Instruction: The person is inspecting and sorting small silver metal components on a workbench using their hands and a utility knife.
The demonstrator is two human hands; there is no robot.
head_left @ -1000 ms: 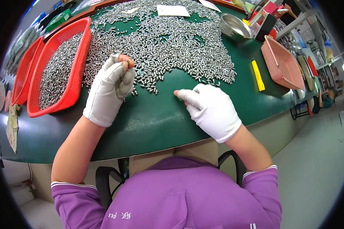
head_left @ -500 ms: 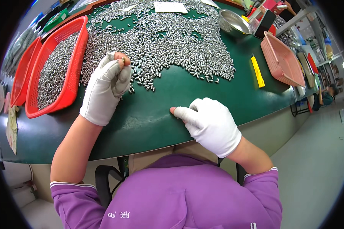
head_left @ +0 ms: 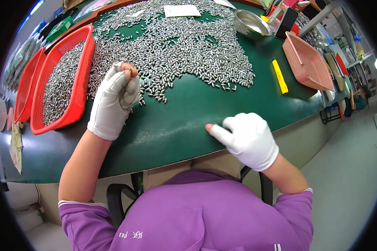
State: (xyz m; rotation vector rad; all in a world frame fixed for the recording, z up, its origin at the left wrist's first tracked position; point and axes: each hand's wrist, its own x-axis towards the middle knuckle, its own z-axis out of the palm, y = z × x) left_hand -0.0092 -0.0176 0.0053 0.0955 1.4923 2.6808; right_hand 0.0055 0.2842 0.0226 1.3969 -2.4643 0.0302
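Note:
My left hand (head_left: 116, 94), in a white glove with bare fingertips showing, is raised beside the heap of small silver metal parts (head_left: 188, 54). Its thumb and forefinger pinch one small metal part (head_left: 130, 71), mostly covered by the fingertips. Lower right, my gloved right hand (head_left: 249, 140) hovers near the table's front edge. Its bare-tipped thumb stands out to the left, apart from the bent fingers, whose tips are hidden below. I see nothing in that hand. Left of my left hand stands a red plastic basket (head_left: 86, 79) full of the same parts.
A second red basket (head_left: 24, 98) stands farther left. On the right of the green table (head_left: 176, 129) are a yellow utility knife (head_left: 280, 76), a pink basket (head_left: 308, 62), a steel bowl (head_left: 252, 23) and a phone (head_left: 286, 23). A white paper (head_left: 181, 11) lies on the heap.
My right hand has moved right and toward me, its thumb now farther from its fingers. My left hand keeps its pinch in nearly the same place. The whole view has shifted slightly.

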